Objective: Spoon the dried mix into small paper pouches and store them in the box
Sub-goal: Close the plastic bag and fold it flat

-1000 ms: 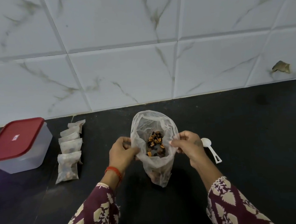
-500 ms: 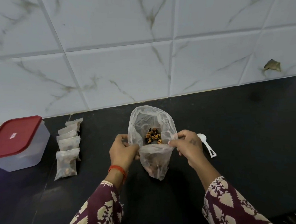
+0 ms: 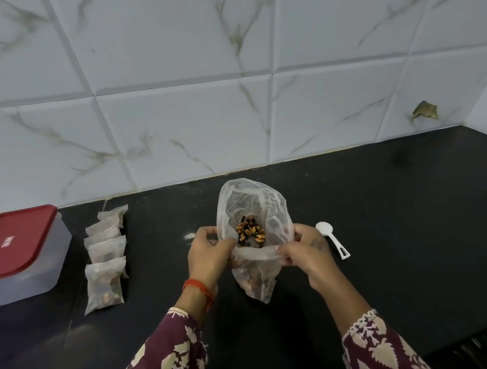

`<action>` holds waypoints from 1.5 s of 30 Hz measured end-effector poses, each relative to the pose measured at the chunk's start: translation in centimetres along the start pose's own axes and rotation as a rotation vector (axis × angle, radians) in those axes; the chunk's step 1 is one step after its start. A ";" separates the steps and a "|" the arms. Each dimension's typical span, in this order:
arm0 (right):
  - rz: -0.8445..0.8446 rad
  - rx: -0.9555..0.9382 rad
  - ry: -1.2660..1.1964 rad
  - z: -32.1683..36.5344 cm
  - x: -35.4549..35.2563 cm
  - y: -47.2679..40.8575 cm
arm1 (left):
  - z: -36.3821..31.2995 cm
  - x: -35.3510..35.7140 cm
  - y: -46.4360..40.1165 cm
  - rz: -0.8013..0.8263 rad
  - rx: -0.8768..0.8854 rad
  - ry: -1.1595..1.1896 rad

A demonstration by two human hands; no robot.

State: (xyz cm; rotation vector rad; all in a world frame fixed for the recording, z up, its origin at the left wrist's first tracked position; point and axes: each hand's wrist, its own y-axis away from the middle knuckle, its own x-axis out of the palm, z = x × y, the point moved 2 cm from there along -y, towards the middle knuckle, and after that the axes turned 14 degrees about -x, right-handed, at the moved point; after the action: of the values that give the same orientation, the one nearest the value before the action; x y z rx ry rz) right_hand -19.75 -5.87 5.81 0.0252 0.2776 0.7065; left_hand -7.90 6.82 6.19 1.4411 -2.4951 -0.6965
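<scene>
two hands hold bag (image 3: 253, 212) of dried mix (image 3: 250, 232) above surface (image 3: 384, 232), long axis upright, mouth up. left hand (image 3: 209, 254), right hand (image 3: 307, 254) pinch rim either side.

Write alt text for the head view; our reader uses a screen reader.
Both hands, left and right, pinch open a bag of dried mix over a black counter. Spoon on the right; pouches and red-lidded box on the left.

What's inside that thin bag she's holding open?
The bag, held open by the left hand and right hand, contains a small heap of orange and black dried mix. The folded front edge and cloudy film hide whatever lies lower down.
</scene>
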 end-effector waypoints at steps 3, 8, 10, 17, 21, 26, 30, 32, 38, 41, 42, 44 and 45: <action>-0.135 -0.061 0.123 0.2 -0.7 0.8 | -0.4 -1.0 -0.7 -0.056 0.016 -0.151; -0.160 0.107 -0.142 0.4 1.1 3.5 | -2.3 -2.0 -3.2 -0.255 0.256 -0.429; -0.079 0.204 -0.215 0.1 2.8 4.3 | -3.3 -1.5 -4.0 -0.248 0.358 -0.545; -0.182 0.132 -0.231 0.9 4.9 3.8 | -8.6 2.1 -9.8 0.043 0.462 -0.978; -0.194 0.065 -0.143 1.8 2.1 4.3 | -10.0 1.9 -10.1 -0.045 0.394 -0.905; -0.271 -0.008 0.036 3.4 -0.9 3.8 | -11.6 -2.2 -9.7 0.026 0.224 -0.597; -0.324 -0.074 0.161 4.9 -2.7 1.6 | -12.5 -5.1 -9.3 0.172 0.028 -0.272; -0.327 -0.099 0.182 5.7 -3.1 -0.1 | -12.7 -5.9 -9.3 0.208 -0.039 -0.194; -0.276 -0.247 0.115 7.1 -2.9 -7.3 | -12.0 -7.7 -11.2 0.157 -0.101 0.028; -0.280 -0.363 0.076 7.7 -2.6 -10.8 | -12.8 -7.7 -11.3 0.097 0.037 0.142; -0.276 -0.399 0.049 8.0 -2.6 -11.6 | -13.2 -7.7 -11.0 0.076 0.104 0.179; -0.264 -0.455 -0.012 8.3 -2.7 -12.2 | -13.6 -8.0 -10.2 0.046 0.249 0.224; -0.249 -0.480 -0.020 8.2 -2.7 -12.0 | -13.4 -8.3 -9.8 0.038 0.317 0.205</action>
State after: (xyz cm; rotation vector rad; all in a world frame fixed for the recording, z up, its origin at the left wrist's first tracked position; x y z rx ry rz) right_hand -11.92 -16.23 12.96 -0.4519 0.0835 0.5105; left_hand 8.98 5.68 13.86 1.4708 -2.5426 -0.1382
